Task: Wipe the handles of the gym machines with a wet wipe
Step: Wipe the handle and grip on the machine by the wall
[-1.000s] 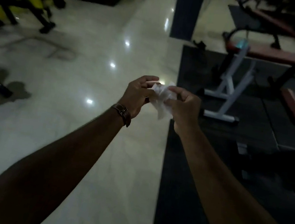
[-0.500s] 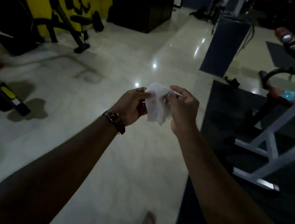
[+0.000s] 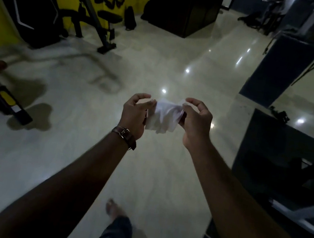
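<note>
A white wet wipe (image 3: 163, 117) hangs crumpled between my two hands at chest height over the pale tiled floor. My left hand (image 3: 135, 115), with a brown watch strap on its wrist, pinches the wipe's left edge. My right hand (image 3: 195, 123) pinches the right edge with thumb and forefinger, its other fingers curled above. A black gym machine (image 3: 95, 13) with padded bars stands against the yellow wall at the far left. No machine handle is within reach of either hand.
A black and yellow machine base (image 3: 3, 101) juts in from the left. A dark pillar (image 3: 274, 70) stands ahead right, beside a dark floor mat (image 3: 271, 150) and a white bench frame (image 3: 302, 215). My foot (image 3: 114, 209) is on the open floor ahead.
The view has swung left and forward, bringing the yellow-wall machines closer. My hands have drawn apart, spreading the wipe wider between them.
</note>
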Demonstrator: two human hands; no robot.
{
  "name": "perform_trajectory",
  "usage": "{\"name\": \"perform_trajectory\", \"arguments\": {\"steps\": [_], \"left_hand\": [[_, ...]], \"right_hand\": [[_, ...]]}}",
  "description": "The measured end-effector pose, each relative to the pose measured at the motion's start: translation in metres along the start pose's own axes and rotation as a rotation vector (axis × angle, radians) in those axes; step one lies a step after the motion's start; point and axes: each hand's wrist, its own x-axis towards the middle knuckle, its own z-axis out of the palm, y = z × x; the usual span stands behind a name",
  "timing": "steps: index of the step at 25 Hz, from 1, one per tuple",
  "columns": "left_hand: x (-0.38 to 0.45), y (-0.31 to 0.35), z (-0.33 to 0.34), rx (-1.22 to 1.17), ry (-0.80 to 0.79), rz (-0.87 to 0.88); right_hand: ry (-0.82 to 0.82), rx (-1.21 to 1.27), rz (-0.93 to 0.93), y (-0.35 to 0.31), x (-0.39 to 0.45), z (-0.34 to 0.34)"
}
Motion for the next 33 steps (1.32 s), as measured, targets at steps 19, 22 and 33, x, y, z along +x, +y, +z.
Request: {"name": "perform_trajectory", "arguments": {"steps": [19,22,33], "left_hand": [[0.621,0.126,0.042,0.839,-0.1,0.678],[0.71,0.143,0.062,0.879,-0.188,0.682],[1.046,0.212,0.083,0.465,0.082,0.26]], "right_hand": [[-0.324,-0.436,-0.17,0.0,0.589,0.28],[-0.41,-0.382,-0.049,-0.008,0.698,0.331],[-0.609,-0.593,-0.541,-0.012,0.979,0.547]]}}
